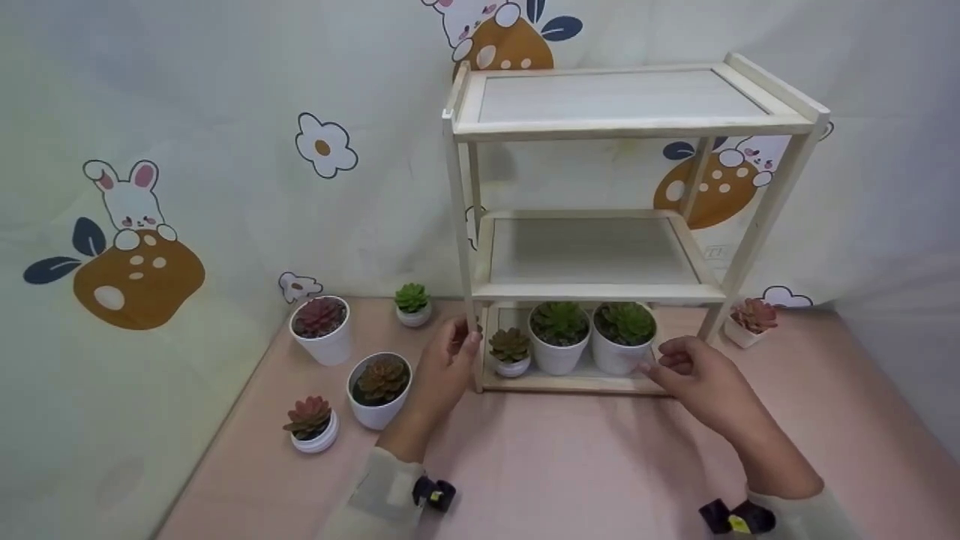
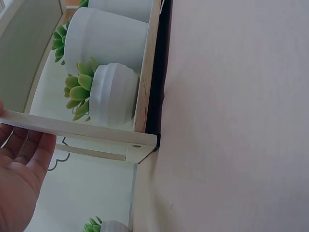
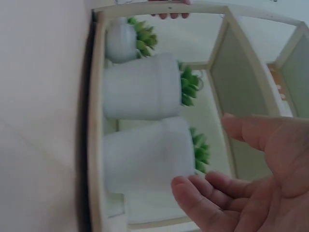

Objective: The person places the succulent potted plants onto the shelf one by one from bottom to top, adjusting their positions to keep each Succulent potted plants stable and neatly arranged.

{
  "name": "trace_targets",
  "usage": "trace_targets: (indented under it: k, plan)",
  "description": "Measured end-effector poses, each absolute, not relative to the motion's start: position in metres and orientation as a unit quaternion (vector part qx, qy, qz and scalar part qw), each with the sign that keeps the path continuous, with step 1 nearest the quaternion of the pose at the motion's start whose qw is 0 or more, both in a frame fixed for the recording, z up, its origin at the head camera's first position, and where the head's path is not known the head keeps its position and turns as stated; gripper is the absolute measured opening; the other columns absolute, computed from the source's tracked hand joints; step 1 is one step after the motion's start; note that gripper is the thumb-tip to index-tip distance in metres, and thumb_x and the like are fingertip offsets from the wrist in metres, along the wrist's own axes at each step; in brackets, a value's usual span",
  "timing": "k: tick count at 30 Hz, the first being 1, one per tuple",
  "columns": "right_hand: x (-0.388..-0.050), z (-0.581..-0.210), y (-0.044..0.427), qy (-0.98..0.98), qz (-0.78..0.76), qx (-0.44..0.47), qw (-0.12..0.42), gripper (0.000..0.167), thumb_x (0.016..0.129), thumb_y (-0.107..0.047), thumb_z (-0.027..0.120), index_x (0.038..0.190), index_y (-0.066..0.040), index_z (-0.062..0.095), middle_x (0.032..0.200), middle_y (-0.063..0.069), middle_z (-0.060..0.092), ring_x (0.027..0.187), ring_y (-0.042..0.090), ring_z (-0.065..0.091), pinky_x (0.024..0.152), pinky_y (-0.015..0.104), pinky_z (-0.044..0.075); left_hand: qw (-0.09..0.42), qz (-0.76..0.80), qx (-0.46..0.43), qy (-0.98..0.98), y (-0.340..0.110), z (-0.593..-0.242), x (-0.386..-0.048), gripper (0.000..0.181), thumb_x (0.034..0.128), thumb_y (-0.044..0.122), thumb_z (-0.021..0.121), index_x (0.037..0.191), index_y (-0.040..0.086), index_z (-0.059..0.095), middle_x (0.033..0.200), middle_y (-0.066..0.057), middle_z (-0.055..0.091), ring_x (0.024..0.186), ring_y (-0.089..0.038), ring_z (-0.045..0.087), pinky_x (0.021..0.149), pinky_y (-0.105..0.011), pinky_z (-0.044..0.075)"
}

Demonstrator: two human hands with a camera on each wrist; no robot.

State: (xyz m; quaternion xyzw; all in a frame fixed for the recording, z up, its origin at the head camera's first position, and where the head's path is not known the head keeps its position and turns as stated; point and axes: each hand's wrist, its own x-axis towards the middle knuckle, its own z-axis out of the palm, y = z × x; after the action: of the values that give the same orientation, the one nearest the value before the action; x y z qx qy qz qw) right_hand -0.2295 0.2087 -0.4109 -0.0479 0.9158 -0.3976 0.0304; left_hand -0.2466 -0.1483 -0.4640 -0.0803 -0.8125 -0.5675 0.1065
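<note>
Three succulents (image 1: pixel 559 337) sit low in the shelf (image 1: pixel 600 292); I see left hand (image 1: pixel 442 371) gripping its left post (image 1: pixel 459 202), right hand (image 1: pixel 701 382) loosely parted, empty, near its right side

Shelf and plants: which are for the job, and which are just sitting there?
Probably the job:
shelf
left shelf plant
middle shelf plant
right shelf plant

Probably just sitting there:
big red plant
loose brown plant
front red plant
small green plant
far right plant
</note>
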Motion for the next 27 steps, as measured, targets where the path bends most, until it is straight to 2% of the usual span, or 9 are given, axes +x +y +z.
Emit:
trace_targets:
  k: [3, 7, 12, 14, 16, 22, 24, 27]
  plan:
    - [-0.229, -0.401, 0.219, 0.919, -0.389, -0.056, 0.035, 0.049, 0.100, -0.038, 0.070, 0.124, 0.004, 0.062, 0.109, 0.016, 0.071, 0.098, 0.023, 0.067, 0.074, 0.031, 0.057, 0.108, -0.565, -0.081, -0.814, -0.148, -0.464, -0.247, 0.042, 0.1102, 0.030, 0.052, 0.142, 0.003, 0.053, 0.131, -0.013, 0.064, 0.130, -0.028, 0.060, 0.115, -0.051, 0.048]
    - [-0.229, -0.392, 0.235, 0.921, -0.383, -0.064, 0.033, 0.044, 0.101, -0.040, 0.068, 0.119, 0.000, 0.064, 0.103, 0.011, 0.069, 0.092, 0.020, 0.063, 0.073, 0.029, 0.054, 0.109, -0.565, -0.079, -0.814, -0.148, -0.464, -0.246, 0.041, 0.1099, 0.030, 0.052, 0.141, 0.004, 0.054, 0.131, -0.014, 0.064, 0.130, -0.028, 0.060, 0.116, -0.050, 0.047]
    - [-0.234, -0.387, 0.259, 0.917, -0.394, -0.064, 0.022, 0.032, 0.104, -0.028, 0.064, 0.118, 0.001, 0.065, 0.112, 0.017, 0.070, 0.096, 0.021, 0.066, 0.076, 0.026, 0.058, 0.116, -0.563, -0.086, -0.813, -0.149, -0.465, -0.246, 0.040, 0.1098, 0.030, 0.053, 0.141, 0.004, 0.054, 0.131, -0.014, 0.065, 0.129, -0.029, 0.060, 0.116, -0.049, 0.048]
    - [-0.236, -0.387, 0.269, 0.914, -0.401, -0.056, 0.016, 0.033, 0.106, -0.027, 0.061, 0.119, 0.003, 0.064, 0.116, 0.017, 0.070, 0.096, 0.018, 0.067, 0.078, 0.024, 0.060, 0.114, -0.563, -0.085, -0.814, -0.149, -0.464, -0.246, 0.041, 0.1098, 0.030, 0.052, 0.142, 0.004, 0.054, 0.133, -0.014, 0.065, 0.130, -0.029, 0.060, 0.116, -0.048, 0.047]
    - [-0.241, -0.390, 0.279, 0.909, -0.414, -0.048, 0.003, 0.035, 0.107, -0.027, 0.059, 0.120, 0.005, 0.062, 0.113, 0.014, 0.069, 0.094, 0.012, 0.067, 0.078, 0.021, 0.060, 0.111, -0.564, -0.083, -0.814, -0.149, -0.464, -0.246, 0.042, 0.1099, 0.031, 0.052, 0.143, 0.005, 0.053, 0.134, -0.013, 0.064, 0.132, -0.028, 0.059, 0.117, -0.049, 0.047]
    - [-0.258, -0.404, 0.304, 0.884, -0.466, -0.023, -0.041, 0.040, 0.106, -0.027, 0.061, 0.123, 0.009, 0.057, 0.097, -0.013, 0.064, 0.084, -0.001, 0.064, 0.074, 0.017, 0.058, 0.103, -0.569, -0.077, -0.812, -0.149, -0.464, -0.246, 0.041, 0.1101, 0.031, 0.052, 0.143, 0.008, 0.053, 0.135, -0.010, 0.062, 0.133, -0.026, 0.058, 0.117, -0.048, 0.047]
    - [-0.263, -0.411, 0.309, 0.880, -0.471, -0.011, -0.054, 0.045, 0.105, -0.029, 0.062, 0.128, 0.009, 0.055, 0.102, -0.017, 0.062, 0.085, -0.004, 0.063, 0.073, 0.016, 0.058, 0.102, -0.569, -0.074, -0.813, -0.149, -0.463, -0.246, 0.041, 0.1101, 0.031, 0.052, 0.144, 0.008, 0.053, 0.135, -0.010, 0.062, 0.133, -0.025, 0.058, 0.117, -0.047, 0.047]
    - [-0.269, -0.420, 0.314, 0.874, -0.480, 0.017, -0.077, 0.056, 0.104, -0.035, 0.063, 0.138, 0.008, 0.052, 0.116, -0.013, 0.061, 0.089, -0.006, 0.061, 0.074, 0.015, 0.057, 0.102, -0.567, -0.076, -0.814, -0.149, -0.463, -0.245, 0.043, 0.1101, 0.031, 0.051, 0.145, 0.005, 0.052, 0.135, -0.010, 0.063, 0.133, -0.026, 0.058, 0.116, -0.047, 0.047]
